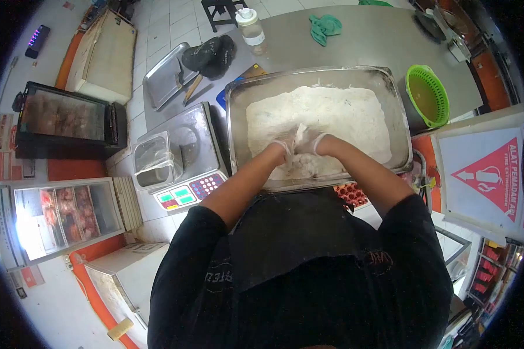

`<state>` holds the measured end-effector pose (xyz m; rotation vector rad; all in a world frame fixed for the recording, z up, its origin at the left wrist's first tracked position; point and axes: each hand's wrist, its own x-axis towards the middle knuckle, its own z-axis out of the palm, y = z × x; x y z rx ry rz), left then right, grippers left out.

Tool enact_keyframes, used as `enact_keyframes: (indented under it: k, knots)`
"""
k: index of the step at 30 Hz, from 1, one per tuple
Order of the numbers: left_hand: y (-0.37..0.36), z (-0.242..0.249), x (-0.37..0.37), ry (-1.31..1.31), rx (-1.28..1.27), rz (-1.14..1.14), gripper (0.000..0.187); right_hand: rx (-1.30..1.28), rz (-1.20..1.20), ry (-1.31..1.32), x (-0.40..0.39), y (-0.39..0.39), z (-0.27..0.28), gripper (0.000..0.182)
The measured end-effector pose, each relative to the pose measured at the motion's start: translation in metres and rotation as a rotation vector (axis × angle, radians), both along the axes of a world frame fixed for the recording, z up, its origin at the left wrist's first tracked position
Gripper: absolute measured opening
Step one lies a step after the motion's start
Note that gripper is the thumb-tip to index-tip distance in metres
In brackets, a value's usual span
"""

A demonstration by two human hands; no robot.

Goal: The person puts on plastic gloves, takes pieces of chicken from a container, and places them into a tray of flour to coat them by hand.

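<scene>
A large metal tray (318, 71) in front of me holds a wide bed of white flour (332, 110). Both my hands wear clear plastic gloves dusted with flour and are close together at the tray's near side. My left hand (284, 148) and my right hand (313, 143) are on either side of a flour-coated piece (300, 135) that sticks up between them. More floury lumps (304, 166) lie just below my hands, touching or close to them. Flour and motion blur hide the fingers, so their grip does not show.
Left of the tray stands a digital scale (199, 139) bearing a clear container (157, 163). Beyond it are a metal tray (163, 78), a black bag (215, 55) and a lidded bottle (251, 35). A green basket (428, 96) stands at the right, a green cloth (325, 28) farther back.
</scene>
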<state>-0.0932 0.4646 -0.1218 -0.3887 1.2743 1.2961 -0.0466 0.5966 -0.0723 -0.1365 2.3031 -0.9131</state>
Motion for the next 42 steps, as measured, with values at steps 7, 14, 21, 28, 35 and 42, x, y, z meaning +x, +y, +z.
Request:
enact_keyframes:
  k: [7, 14, 21, 28, 35, 42]
  knots:
    - [-0.02, 0.073, 0.0, 0.54, 0.142, 0.165, 0.039, 0.16, -0.522, 0.103, 0.011, 0.047, 0.043, 0.064]
    - [-0.051, 0.071, -0.024, 0.386, 0.689, -0.037, 0.032, -0.102, -0.518, 0.314, 0.043, 0.053, 0.102, 0.072]
    - [-0.056, 0.017, -0.035, 0.195, 0.13, 0.171, 0.042, 0.187, -0.28, 0.215, 0.002, 0.104, 0.031, 0.069]
    - [-0.022, -0.025, -0.032, 1.089, -0.377, -0.811, 0.053, 0.186, -0.222, 0.189, -0.012, 0.029, -0.036, 0.075]
    - [-0.033, -0.015, -0.019, 1.273, -0.488, -1.336, 0.057, 0.353, -0.043, 0.338, -0.016, 0.051, -0.023, 0.064]
    - [-0.021, -0.05, -0.003, 0.666, -0.11, -0.908, 0.045, 0.29, 0.293, 0.122, -0.002, -0.004, -0.009, 0.044]
